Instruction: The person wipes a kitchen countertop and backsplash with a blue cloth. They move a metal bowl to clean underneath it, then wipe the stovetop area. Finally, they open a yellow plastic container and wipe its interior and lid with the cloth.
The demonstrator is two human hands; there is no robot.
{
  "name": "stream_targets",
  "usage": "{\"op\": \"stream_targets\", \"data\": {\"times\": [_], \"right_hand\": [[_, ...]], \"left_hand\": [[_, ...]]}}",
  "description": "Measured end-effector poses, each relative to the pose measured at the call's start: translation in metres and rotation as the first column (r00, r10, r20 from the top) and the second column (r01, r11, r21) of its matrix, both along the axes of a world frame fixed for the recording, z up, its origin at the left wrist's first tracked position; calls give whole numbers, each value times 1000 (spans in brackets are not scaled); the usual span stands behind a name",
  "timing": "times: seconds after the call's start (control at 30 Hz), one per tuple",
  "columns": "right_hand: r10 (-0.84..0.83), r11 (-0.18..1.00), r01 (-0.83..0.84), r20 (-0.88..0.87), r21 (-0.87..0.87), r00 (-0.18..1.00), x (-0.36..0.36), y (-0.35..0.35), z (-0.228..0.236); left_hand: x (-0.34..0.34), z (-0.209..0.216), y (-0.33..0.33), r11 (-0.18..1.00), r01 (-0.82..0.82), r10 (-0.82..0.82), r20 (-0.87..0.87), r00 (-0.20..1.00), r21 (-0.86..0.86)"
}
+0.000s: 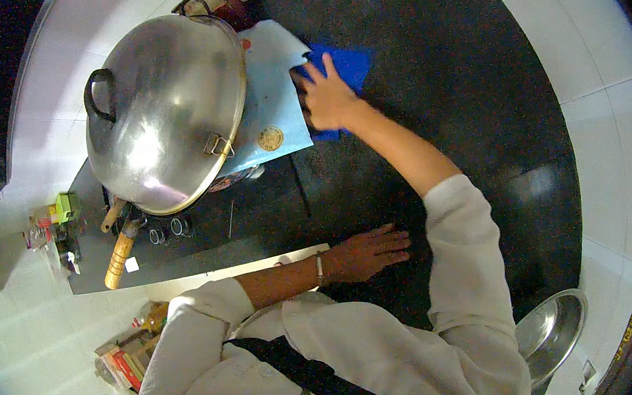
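My right hand (329, 99) reaches out over the black countertop with its fingers spread, lying on a dark blue cloth (351, 65). The cloth sticks out past the fingertips and the wrist side. Just left of it, a light blue sheet (272, 100) with a round gold mark reaches under a large pan. A domed steel lid (164, 113) with a black handle covers that pan, whose wooden handle (120, 257) points toward me. Near the counter's front edge, my left hand (366, 254) lies flat, holding nothing, fingers extended.
The black countertop (442, 63) meets white wall tiles on the right. A steel basin (552, 330) stands at the lower right. Stove knobs (180, 227) sit by the front edge, left of centre. A dark red box (221, 2) stands behind the pan, and a green container (66, 207) at far left.
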State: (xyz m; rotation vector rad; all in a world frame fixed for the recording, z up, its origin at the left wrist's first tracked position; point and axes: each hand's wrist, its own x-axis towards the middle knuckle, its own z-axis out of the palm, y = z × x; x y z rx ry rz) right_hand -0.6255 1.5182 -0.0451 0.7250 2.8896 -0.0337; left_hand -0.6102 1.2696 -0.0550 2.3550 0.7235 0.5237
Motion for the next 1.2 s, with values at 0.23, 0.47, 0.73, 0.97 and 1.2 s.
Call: {"op": "stream_targets", "data": {"times": [0.23,0.47,0.73,0.97,1.2], "right_hand": [[404,878,-466,-349,-112,845,81,-120,-5],[321,932,-362,-404,-30,857,121,-87,-13],[-552,775,622,-359,114,753,204,82,-23],[-945,228,966,-213,120,250,328,65,-21],[-975,155,981,-143,117,171,317,-15,-28]], "left_hand": [[-58,28,-33,984,-158,162,57,985,-78],[-71,18,-48,933,-318,315,-40,948,-169],[-61,34,-23,927,-351,358,38,933,-131],[-86,26,-55,865,-470,491,103,865,-176],[-130,24,-101,695,-678,714,124,689,-238]]}}
